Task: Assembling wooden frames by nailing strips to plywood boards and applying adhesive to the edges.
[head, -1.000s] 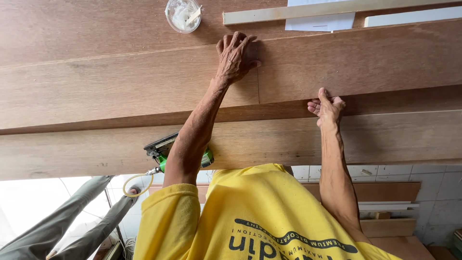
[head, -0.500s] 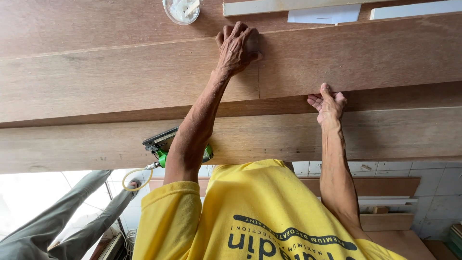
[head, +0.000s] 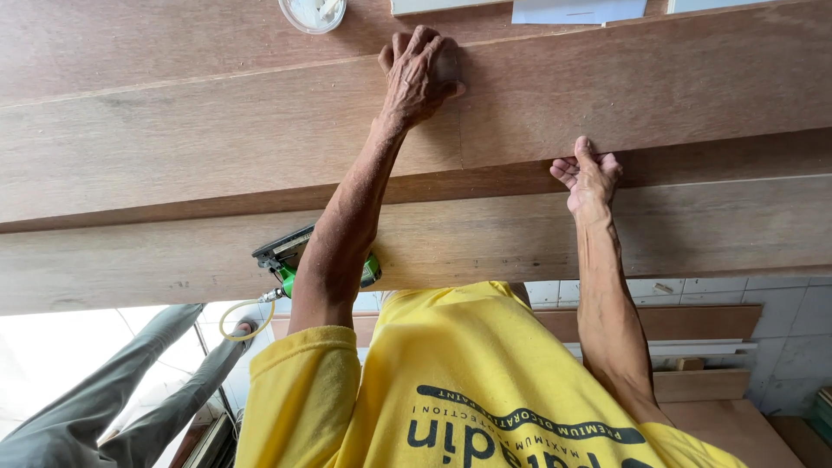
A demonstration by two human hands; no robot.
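- Even, soft daylight; the wood boards (head: 173, 147) are evenly lit with no glare.
- The lower left corner is blown out to near white, so strong light comes from there.
- A soft shadow lies under the upper board's edge, and a faint one beside the left hand (head: 420, 74).
- Focus is sharp throughout; no motion blur, little edge distortion.

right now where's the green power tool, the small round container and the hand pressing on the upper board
green power tool (head: 286, 257): head view, on its dark and green body beside the forearm.
small round container (head: 312, 12): head view, on its pale inside, at the top edge.
left hand (head: 420, 74): head view, on its back, over the upper board (head: 173, 130).
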